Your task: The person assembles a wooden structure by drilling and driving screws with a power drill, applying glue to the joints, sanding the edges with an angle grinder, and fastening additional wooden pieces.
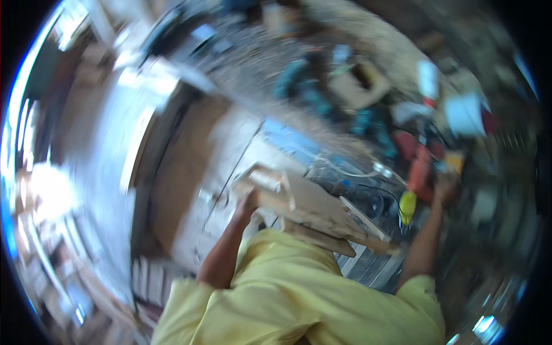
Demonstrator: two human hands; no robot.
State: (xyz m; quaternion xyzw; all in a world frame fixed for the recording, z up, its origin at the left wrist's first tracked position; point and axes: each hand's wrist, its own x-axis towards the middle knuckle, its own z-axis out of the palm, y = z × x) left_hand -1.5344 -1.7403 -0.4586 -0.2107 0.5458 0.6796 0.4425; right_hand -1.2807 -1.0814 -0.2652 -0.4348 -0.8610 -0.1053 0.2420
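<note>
In front of my body sits a light wooden assembly (313,198) of boards, tilted, with a frame-like far end. My left hand (248,201) is closed on its left end. My right hand (447,188) reaches out to the right, beside a red-orange tool (420,172) with a yellow-green end. A small orange-yellow object (454,162) is right at the fingers of that hand. Motion blur smears these fingers, so whether they grip it is unclear. A thin wooden strip (363,217) lies along the assembly's right side.
A pale bench (118,144) with brown panels runs along the left. Farther off, on littered ground, are a cardboard box (359,86), teal tools (305,86) and a white bucket (464,115). A pale cable (345,169) crosses beyond the wood. Wood shavings cover the ground behind.
</note>
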